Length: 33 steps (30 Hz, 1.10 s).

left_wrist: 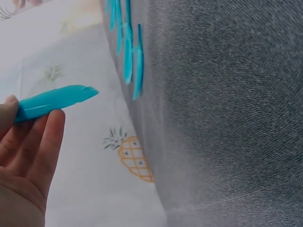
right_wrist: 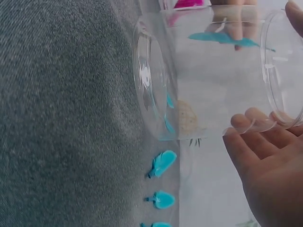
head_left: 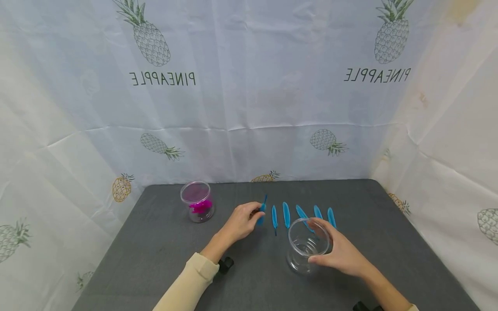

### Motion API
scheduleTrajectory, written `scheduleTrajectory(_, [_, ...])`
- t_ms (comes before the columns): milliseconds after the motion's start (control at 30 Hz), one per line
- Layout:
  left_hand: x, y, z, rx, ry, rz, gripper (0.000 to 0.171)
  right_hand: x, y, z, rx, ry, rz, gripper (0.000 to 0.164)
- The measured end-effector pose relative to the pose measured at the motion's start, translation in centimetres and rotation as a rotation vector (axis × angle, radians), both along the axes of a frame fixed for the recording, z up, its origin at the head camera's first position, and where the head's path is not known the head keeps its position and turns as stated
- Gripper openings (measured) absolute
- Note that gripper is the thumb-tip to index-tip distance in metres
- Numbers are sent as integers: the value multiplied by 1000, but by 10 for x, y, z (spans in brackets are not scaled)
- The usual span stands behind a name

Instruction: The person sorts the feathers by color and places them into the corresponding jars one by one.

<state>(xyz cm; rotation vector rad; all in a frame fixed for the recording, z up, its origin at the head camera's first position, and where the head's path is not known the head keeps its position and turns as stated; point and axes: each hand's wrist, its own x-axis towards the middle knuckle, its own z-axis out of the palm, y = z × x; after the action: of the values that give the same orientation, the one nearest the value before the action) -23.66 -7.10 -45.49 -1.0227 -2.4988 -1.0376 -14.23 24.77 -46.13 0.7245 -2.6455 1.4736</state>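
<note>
My left hand (head_left: 241, 221) pinches a blue feather (left_wrist: 54, 101) between thumb and fingers, just left of a row of several more blue feathers (head_left: 286, 214) on the table. In the left wrist view, the feather's pointed end sticks out past the fingertips. With its thumb and fingers around the rim, my right hand (head_left: 342, 255) grips a clear, open-topped jar (head_left: 298, 261). The jar is upright in front of the row, partly covering some feathers in the head view. Whether its base touches the table, I cannot tell.
A second clear jar (head_left: 196, 193) stands at the back left, with bright pink material (head_left: 201, 206) inside. The dark grey table (head_left: 155, 255) reaches a pale curtain (head_left: 249, 99) printed with pineapples, which hangs behind and at both sides.
</note>
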Motion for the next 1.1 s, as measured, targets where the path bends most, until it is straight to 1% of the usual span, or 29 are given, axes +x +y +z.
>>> scheduleTrajectory(167, [5, -1, 5, 20, 6, -4, 16, 0, -5, -1, -48, -14, 58, 91])
scheduleTrajectory(367, [8, -2, 7, 50, 20, -15, 14, -1, -12, -3, -71, 16, 136, 91])
scheduleTrajectory(500, [10, -2, 10, 75, 29, -29, 14, -1, -16, -5, -60, 27, 158, 92])
scheduleTrajectory(767, [14, 0, 15, 163, 45, -71, 14, 0, -24, -9, -59, 7, 202, 93])
scheduleTrajectory(900, [18, 2, 21, 195, 51, -80, 13, 0, -28, -8, -47, -4, 209, 93])
scheduleTrajectory(1100, [24, 4, 31, 240, 50, -77, 11, -1, -33, -7, -45, -50, 216, 92])
